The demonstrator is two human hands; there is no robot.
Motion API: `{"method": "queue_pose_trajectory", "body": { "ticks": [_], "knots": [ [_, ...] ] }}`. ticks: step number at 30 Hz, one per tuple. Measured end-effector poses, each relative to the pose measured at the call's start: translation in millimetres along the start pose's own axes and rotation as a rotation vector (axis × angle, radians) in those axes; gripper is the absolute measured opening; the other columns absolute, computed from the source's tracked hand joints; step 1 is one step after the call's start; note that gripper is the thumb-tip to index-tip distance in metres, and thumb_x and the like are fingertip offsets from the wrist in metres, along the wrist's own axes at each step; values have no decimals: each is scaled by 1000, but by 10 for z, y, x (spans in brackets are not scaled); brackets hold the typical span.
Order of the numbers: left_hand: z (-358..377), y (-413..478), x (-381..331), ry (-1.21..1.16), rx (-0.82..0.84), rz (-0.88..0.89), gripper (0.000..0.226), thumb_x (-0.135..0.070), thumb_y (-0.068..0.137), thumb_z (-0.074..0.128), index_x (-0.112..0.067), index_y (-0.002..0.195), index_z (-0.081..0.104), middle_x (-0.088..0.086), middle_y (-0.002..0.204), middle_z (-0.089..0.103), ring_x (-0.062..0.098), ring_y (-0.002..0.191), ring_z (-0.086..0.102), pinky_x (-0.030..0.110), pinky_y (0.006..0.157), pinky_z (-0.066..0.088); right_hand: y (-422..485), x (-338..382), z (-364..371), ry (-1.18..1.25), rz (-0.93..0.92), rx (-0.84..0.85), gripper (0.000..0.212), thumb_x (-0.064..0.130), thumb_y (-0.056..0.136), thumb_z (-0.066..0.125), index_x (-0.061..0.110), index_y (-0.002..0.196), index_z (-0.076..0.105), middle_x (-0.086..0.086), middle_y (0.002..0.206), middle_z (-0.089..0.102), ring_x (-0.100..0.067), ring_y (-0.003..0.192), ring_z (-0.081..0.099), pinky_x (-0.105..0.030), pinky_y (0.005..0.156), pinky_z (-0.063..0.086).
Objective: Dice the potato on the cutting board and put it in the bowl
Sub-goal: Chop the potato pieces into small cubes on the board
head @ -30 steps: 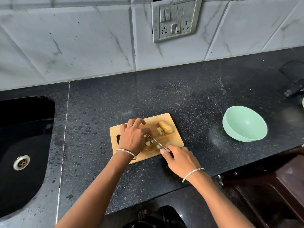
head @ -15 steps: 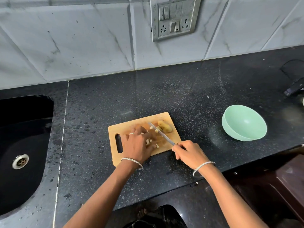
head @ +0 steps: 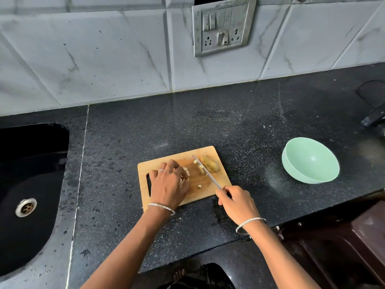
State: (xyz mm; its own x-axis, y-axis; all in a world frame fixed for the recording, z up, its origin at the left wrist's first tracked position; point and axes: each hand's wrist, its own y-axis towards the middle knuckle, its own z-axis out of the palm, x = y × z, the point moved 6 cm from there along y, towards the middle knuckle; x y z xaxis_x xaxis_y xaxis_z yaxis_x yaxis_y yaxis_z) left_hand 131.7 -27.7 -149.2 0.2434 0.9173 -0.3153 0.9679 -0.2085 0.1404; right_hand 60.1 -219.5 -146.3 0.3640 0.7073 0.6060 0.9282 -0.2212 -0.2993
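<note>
Left hand [head: 168, 184] is sitting on the left half of the cutting board [head: 200, 191], fingers bending down over a little pile of diced pieces [head: 186, 173]. Honestly can't tell if it's gripping any of them or just resting on top. Right hand [head: 237, 202] is wrapping around the handle of the knife [head: 206, 172] just off the board's near right corner, and the blade is angling up and left across the board.

The uncut potato chunk [head: 210, 163] is lying at the far right corner of the board, right beside the blade on its outer side, well apart from the left hand. A few loose cubes are lying along the blade's other side, between it and the left hand.

The mint green bowl [head: 312, 159] is sitting off to the right on the black speckled counter [head: 208, 122], well apart from the board. A black sink [head: 31, 184] is taking up the far left.
</note>
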Motion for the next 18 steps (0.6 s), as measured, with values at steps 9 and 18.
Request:
{"method": "queue_pose_trajectory", "body": {
  "ticks": [9,18],
  "knots": [
    [-142,97,36,-764,-74,-266,46,-47,78,75,-20,111,57,-10,92,69,4,78,65,18,67,50,10,69,145,263,85,144,40,43,91,54,17,62,62,8,44,50,-11,41,42,-26,46,31],
    [15,46,-56,-1600,303,-620,38,4,66,77,1,100,59,14,76,70,25,72,71,32,68,61,-104,276,362,676,146,457,38,42,96,52,8,79,59,-1,54,39,-12,41,23,-24,40,13]
  ]
}}
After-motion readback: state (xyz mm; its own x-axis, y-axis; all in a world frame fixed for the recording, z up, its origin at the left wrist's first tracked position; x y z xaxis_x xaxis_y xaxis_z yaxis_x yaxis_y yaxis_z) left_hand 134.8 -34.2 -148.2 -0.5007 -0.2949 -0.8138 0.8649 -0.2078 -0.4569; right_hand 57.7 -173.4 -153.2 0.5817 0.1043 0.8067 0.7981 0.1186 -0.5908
